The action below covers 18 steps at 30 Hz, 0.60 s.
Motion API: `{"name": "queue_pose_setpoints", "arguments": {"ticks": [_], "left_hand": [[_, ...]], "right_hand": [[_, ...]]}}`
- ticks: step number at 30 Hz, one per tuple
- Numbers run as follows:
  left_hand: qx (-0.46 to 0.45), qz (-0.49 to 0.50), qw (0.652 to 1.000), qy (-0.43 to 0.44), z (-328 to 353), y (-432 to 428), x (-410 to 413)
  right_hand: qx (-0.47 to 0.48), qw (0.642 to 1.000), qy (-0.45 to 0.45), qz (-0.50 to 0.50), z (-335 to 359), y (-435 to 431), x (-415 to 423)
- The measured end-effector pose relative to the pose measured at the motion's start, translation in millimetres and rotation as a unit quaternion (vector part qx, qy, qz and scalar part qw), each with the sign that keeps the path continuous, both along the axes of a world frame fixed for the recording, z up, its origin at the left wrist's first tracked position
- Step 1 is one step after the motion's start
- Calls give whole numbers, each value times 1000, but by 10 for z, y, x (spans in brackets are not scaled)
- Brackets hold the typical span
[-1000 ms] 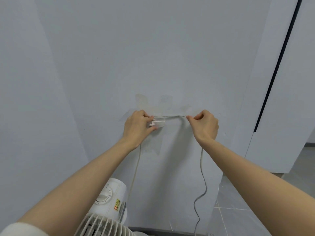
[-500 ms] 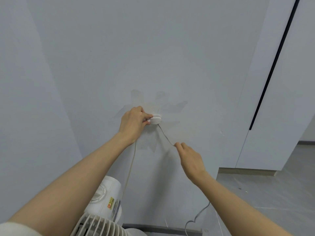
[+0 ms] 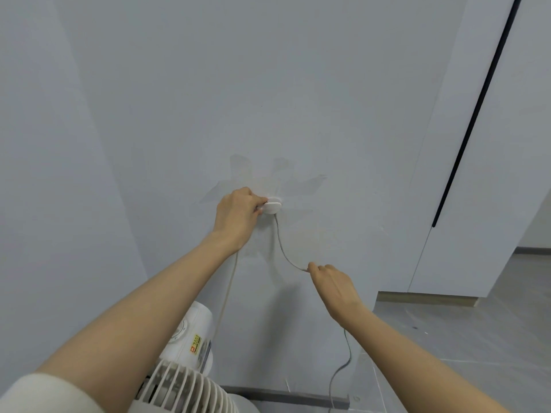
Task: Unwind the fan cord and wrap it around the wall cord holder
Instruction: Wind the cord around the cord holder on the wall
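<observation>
Filling most of the view is a pale grey wall (image 3: 268, 99), with scuffed, lighter patches around the spot where both hands are working. Standing at the bottom edge, just in front of the wall, is a white fan (image 3: 190, 362), its ribbed grille nearest the camera. Running up from behind the fan is the cord (image 3: 228, 289), passing under the left wrist to the wall cord holder (image 3: 272, 207), a small white oval fixed to the wall. Coming out below the holder, the cord is sagging in a shallow curve down and to the right, then trailing under the right forearm toward the floor. The left hand (image 3: 237, 217) is curling closed beside the holder, fingertips touching its left end and pinning the cord there. The right hand (image 3: 332, 281) is pinching the cord narrowly between thumb and forefinger, low and right of the holder. Compared with a second ago, the right hand is sitting much lower, and the once level, taut stretch is now hanging slack.
</observation>
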State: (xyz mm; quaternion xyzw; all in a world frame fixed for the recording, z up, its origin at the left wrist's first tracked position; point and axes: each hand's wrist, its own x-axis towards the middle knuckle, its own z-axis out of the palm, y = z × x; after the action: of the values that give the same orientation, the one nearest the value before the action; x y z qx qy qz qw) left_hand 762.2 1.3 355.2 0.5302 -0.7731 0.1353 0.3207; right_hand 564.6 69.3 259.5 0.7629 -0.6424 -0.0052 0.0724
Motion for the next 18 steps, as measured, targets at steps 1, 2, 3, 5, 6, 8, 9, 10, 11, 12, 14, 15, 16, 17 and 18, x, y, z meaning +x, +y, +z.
{"name": "queue_pose_setpoints", "arguments": {"ticks": [1,2,3,5,6,8,9,10,11,12,14,15,16,17,18], "left_hand": [[-49,-12,998,-23,-39,9,13],[-100,-32,993,-52,-95,10,27],[-144,-66,984,-86,-157,22,25],[-171,-137,960,-175,-332,9,6],[-151,-157,953,-208,-401,14,-13],[-55,-149,967,-199,-512,44,-48],[0,-129,979,-159,-553,49,-54],[49,-101,987,-119,-590,59,-60],[84,-78,989,-95,-620,74,-58],[102,-64,988,-95,-642,91,-57],[126,-48,986,-95,-667,112,-47],[138,-42,986,-87,-679,121,-37],[153,-37,985,-75,-687,138,-29],[164,-31,984,-61,-698,145,-23],[171,-25,984,-46,-696,150,-16]], "right_hand": [[-4,1000,2,5,40,9,-13],[-7,1000,0,10,62,10,-34],[-13,1000,-3,17,77,15,-64],[-33,998,-32,43,79,6,-109],[-43,995,-67,59,87,6,-126],[-66,985,-128,99,125,18,-165],[-86,980,-131,125,143,17,-172],[-109,976,-124,144,160,23,-187],[-128,972,-120,155,178,30,-203],[-143,970,-118,158,196,44,-220],[-167,967,-117,153,232,63,-241],[-177,966,-120,148,249,72,-245],[-181,965,-120,146,265,82,-239],[-186,964,-119,151,284,95,-231],[-189,963,-118,152,309,106,-215]]}}
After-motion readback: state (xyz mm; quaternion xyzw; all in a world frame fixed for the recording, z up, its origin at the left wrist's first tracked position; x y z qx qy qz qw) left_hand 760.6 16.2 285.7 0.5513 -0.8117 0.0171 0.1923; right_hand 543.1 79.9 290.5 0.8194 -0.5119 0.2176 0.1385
